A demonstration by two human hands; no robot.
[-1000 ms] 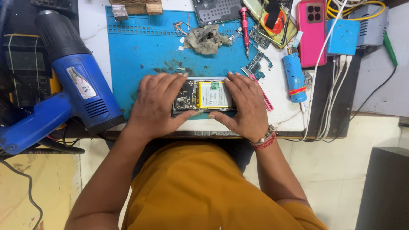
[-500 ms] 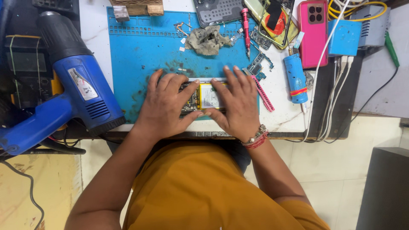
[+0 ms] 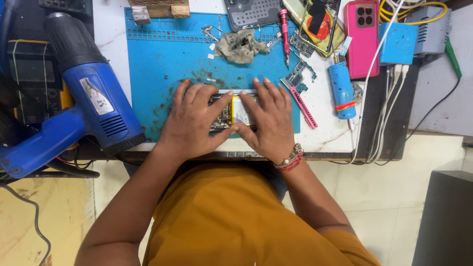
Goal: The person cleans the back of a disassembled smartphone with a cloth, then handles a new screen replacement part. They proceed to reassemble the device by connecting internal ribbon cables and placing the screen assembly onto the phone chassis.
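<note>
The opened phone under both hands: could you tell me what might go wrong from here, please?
Both hands, left hand and right hand, cover the opened phone, so pressing could strain its exposed battery and board. Loose small parts on the blue mat could be swept off. The heat gun beside the left arm might get knocked.

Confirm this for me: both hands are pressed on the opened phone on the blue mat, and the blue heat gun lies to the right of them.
One detail is wrong. In the head view, the left hand and right hand do press on the opened phone on the blue mat, but the blue heat gun lies to the left of them, not the right.
</note>
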